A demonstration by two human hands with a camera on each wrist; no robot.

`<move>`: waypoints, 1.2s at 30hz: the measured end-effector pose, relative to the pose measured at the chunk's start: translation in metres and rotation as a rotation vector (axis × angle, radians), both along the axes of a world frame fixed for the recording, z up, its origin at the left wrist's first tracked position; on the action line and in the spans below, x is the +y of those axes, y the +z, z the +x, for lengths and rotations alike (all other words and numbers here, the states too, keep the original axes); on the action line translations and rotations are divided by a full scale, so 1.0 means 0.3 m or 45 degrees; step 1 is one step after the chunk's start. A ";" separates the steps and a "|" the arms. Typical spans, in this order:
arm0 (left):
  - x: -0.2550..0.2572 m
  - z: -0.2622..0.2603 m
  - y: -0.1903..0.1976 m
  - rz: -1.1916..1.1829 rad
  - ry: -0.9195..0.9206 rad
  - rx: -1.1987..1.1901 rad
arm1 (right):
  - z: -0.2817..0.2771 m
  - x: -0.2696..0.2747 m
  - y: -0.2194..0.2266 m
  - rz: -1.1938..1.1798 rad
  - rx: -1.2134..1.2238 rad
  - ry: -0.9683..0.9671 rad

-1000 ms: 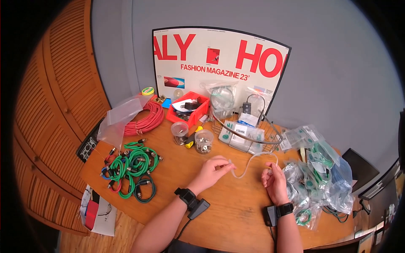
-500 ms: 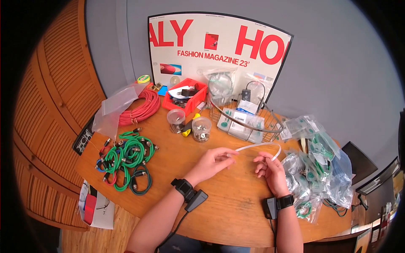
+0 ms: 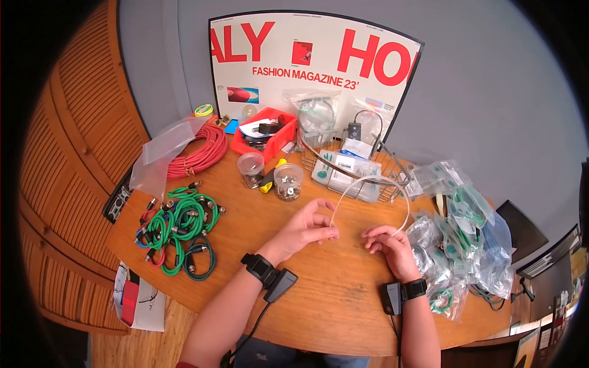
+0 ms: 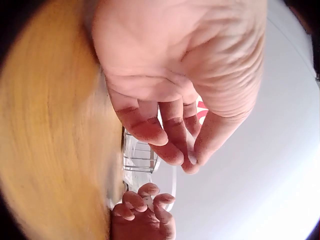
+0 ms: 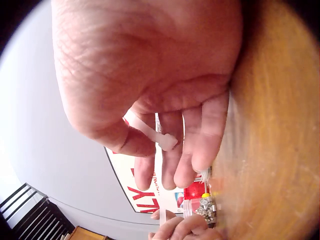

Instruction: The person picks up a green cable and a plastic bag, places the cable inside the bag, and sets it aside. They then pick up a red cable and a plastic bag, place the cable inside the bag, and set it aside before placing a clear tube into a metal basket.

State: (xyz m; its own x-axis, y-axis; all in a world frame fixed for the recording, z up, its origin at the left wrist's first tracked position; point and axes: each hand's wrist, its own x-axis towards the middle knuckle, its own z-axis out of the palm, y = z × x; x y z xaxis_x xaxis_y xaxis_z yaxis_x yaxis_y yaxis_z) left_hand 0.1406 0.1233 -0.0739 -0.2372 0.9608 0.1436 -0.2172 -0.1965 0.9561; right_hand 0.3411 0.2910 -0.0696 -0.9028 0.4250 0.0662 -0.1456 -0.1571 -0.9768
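Note:
A white cable tie arches up between my two hands above the table. My left hand pinches one end of it between thumb and fingers. Its other end is in my right hand, where the thumb and index finger grip the strap close to the tie's small square head. That head shows in front of the curled fingers in the right wrist view. In the left wrist view the fingertips hide most of the pinched end.
A wire basket with packets stands behind the tie. Two clear jars, one of them holding metal parts, sit beside a red bin. Green cables lie left, bagged cables right. A wooden table lies under both hands.
The cable tie went from a loose S-shaped bend to a nearly flat span, then to a high arch. Both hands turned slightly, and the head view tilted down.

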 end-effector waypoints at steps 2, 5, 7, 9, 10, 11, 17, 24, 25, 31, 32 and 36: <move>-0.001 0.000 0.011 -0.030 0.045 0.016 | -0.005 -0.007 0.008 0.007 -0.025 -0.002; 0.002 -0.003 0.022 -0.070 0.213 -0.021 | -0.008 -0.011 0.012 0.014 -0.078 -0.031; 0.007 -0.014 0.015 -0.003 0.352 -0.089 | -0.010 -0.012 0.012 0.042 -0.093 -0.038; 0.013 -0.024 -0.004 -0.001 0.403 -0.119 | -0.014 -0.011 0.012 0.009 -0.082 -0.073; 0.015 -0.025 -0.009 0.002 0.456 -0.148 | -0.015 -0.011 0.011 -0.022 -0.070 -0.106; 0.015 -0.024 -0.012 0.002 0.453 -0.149 | -0.014 -0.011 0.010 -0.022 -0.071 -0.109; 0.015 -0.028 -0.011 -0.035 0.631 -0.108 | -0.013 -0.005 0.001 -0.096 -0.005 -0.157; 0.019 -0.030 -0.021 -0.014 0.637 -0.055 | -0.013 -0.005 0.000 -0.092 0.006 -0.171; 0.019 -0.030 -0.022 -0.006 0.627 -0.033 | -0.013 -0.005 -0.001 -0.098 0.011 -0.169; 0.020 -0.026 -0.016 -0.030 0.602 -0.011 | -0.014 -0.013 0.008 -0.065 -0.005 -0.176; 0.021 -0.026 -0.018 -0.031 0.601 -0.012 | -0.014 -0.013 0.008 -0.065 -0.006 -0.176; 0.022 -0.025 -0.020 -0.032 0.586 0.012 | -0.018 -0.004 -0.004 -0.058 0.007 -0.171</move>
